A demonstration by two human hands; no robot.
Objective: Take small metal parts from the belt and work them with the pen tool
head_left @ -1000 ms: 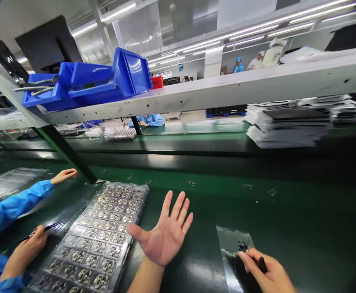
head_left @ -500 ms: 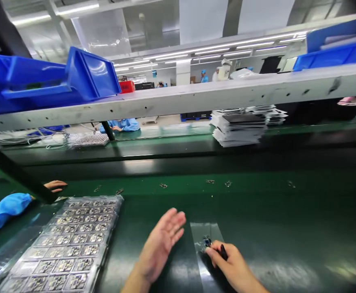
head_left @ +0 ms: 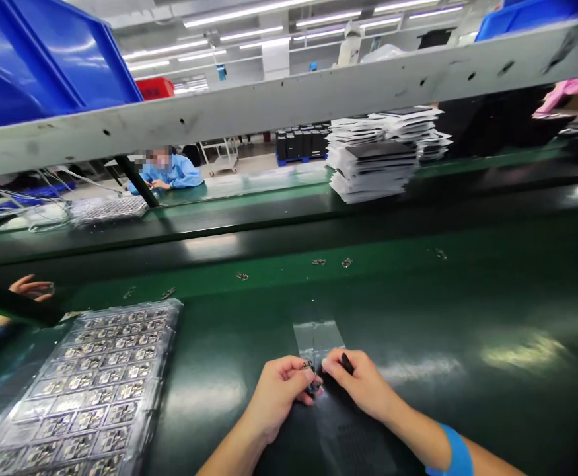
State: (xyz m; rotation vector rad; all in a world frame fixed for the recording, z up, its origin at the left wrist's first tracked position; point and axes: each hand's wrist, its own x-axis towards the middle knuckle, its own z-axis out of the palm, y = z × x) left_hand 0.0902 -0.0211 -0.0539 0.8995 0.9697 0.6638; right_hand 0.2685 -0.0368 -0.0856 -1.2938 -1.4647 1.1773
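Note:
My left hand pinches a small dark electronic part between thumb and fingers. Close beside it on the right, my right hand is closed around a slim black tool; its working tip is hidden, so its exact kind cannot be told. Under both hands a clear plastic strip lies on the dark green work surface. To the left stands a clear plastic tray of several compartments, most with small metallic parts in them.
Several small metal pieces lie in a row along the green strip beyond. Another person's hand is at far left, by a dark post. A white shelf beam with a blue bin crosses above. Stacked white sheets stand behind.
My left hand, open before, has moved right and now grips the small part that was at my right fingertips. The right hand has shifted slightly up, keeping the black tool. The camera view has tilted down.

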